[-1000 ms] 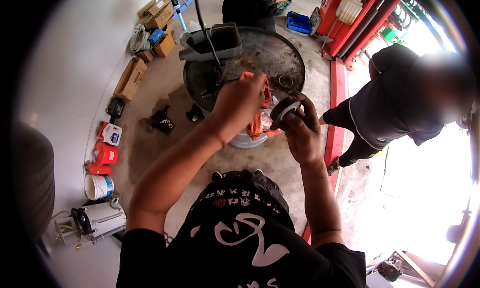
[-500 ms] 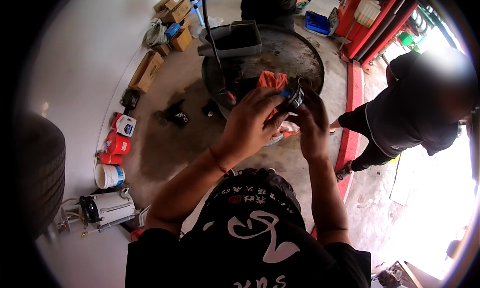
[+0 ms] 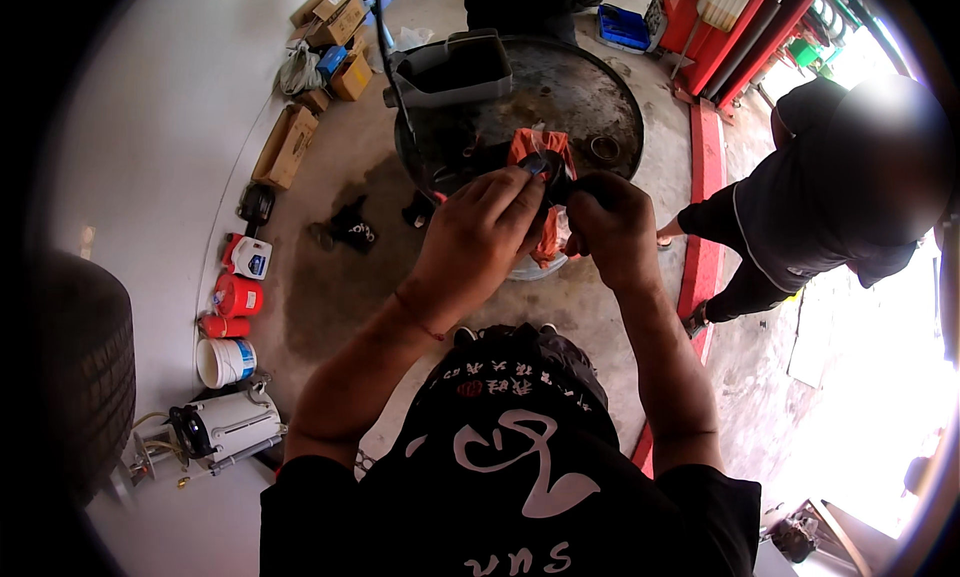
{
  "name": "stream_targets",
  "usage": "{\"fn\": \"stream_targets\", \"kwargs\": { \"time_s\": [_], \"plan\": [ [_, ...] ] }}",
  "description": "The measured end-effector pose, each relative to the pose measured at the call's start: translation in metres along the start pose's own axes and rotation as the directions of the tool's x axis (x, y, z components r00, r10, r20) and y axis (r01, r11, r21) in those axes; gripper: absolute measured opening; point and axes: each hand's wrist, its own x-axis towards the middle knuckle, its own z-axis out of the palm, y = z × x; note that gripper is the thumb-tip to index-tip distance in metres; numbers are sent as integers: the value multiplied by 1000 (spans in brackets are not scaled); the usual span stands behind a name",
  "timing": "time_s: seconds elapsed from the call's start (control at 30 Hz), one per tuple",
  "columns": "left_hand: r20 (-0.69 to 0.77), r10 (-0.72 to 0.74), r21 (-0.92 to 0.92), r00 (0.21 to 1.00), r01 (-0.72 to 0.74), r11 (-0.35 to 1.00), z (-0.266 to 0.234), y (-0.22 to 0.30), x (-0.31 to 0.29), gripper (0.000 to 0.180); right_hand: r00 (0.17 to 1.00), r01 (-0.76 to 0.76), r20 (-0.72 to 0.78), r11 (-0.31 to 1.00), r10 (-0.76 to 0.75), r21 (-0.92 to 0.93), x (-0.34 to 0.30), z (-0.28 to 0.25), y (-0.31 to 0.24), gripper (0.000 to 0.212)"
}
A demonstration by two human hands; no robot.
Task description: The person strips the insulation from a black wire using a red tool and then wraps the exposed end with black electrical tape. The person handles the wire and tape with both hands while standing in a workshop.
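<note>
Over the near edge of a round black-topped table (image 3: pixel 570 87), I hold a small dark part (image 3: pixel 552 169) up between both hands. My left hand (image 3: pixel 475 217) is closed on its left side, thumb and fingers pinching it. My right hand (image 3: pixel 612 227) has its fingers curled at the right side of the same part, and its fingertips are partly hidden. The part's exact kind is too dark to tell. Just beyond the hands lies an orange rag (image 3: pixel 530 142). A thin metal ring (image 3: pixel 604 149) rests on the tabletop to the right.
A cut-open grey jug (image 3: pixel 455 77) stands on the table's far left, beside a hanging dark cable (image 3: pixel 388 57). One person in black (image 3: pixel 525 12) is beyond the table; another (image 3: pixel 800 197) is at right, near a red floor rail (image 3: pixel 705 167). Boxes (image 3: pixel 285 147) and a white bucket (image 3: pixel 225 362) line the left wall.
The dark part has been turned, and its shiny rim no longer shows. My right hand has curled in more and moved slightly nearer. The view has shifted a little.
</note>
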Motion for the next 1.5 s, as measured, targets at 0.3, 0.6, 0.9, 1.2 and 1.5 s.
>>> {"fn": "stream_targets", "kwargs": {
  "time_s": [0.3,0.6,0.9,1.2,1.5],
  "plan": [
    [116,-291,-444,950,312,840,-12,7,12,27,817,554,98,727,-568,-405,-6,-17,-18,44],
    [189,-135,-579,973,222,784,-32,27,18,21,750,656,201,667,-631,-353,-17,-30,-22,39],
    [181,-196,-448,964,258,856,-33,26,25,18,582,683,150,381,-799,-623,-22,-26,-26,40],
    [191,-448,-734,873,430,526,-25,9,18,13,874,409,-246,907,-420,-95,-21,-42,4,33],
    [218,-117,-494,969,213,843,-27,40,38,18,657,618,-5,543,-754,-569,-32,-37,-15,35]
  ]
}}
